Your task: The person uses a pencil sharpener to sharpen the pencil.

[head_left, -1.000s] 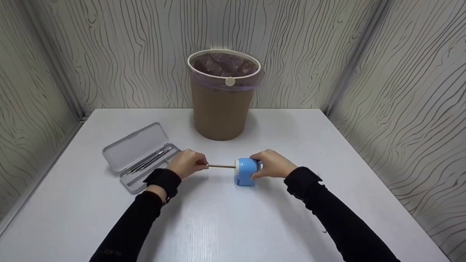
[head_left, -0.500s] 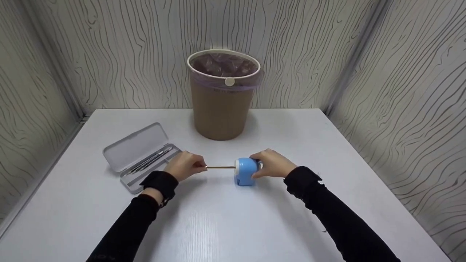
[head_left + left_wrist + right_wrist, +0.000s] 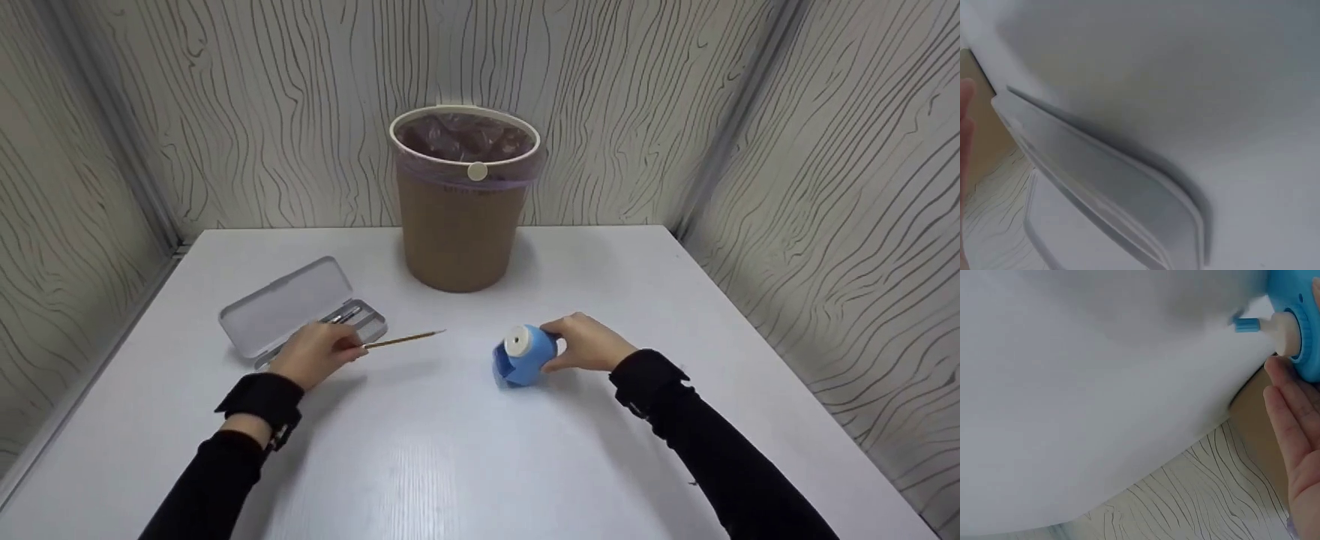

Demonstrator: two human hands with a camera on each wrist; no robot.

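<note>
Between the thumb and fingers of my left hand [image 3: 311,354] is a pencil [image 3: 405,339], its pointed tip aimed right, in the head view. My right hand [image 3: 590,343] grips a blue hand-crank pencil sharpener [image 3: 535,358] from its right side. The sharpener's white front with a small round hole faces up and left, apart from the pencil tip. In the right wrist view, the sharpener's crank handle [image 3: 1247,325] sticks out beside the fingers [image 3: 1292,416]. Only a sliver of the left hand [image 3: 964,129] shows in the left wrist view.
Behind my left hand lies an open grey pencil case [image 3: 281,300] with several pens or pencils inside, partly covered by the hand. A brown bin [image 3: 461,232] lined with a purple bag stands at the back of the white table [image 3: 450,457]. Patterned panels enclose the table.
The pencil has come out of the sharpener and moved left with my left hand, its tip now visible. My right hand has shifted slightly right and tilted the sharpener so its hole shows.
</note>
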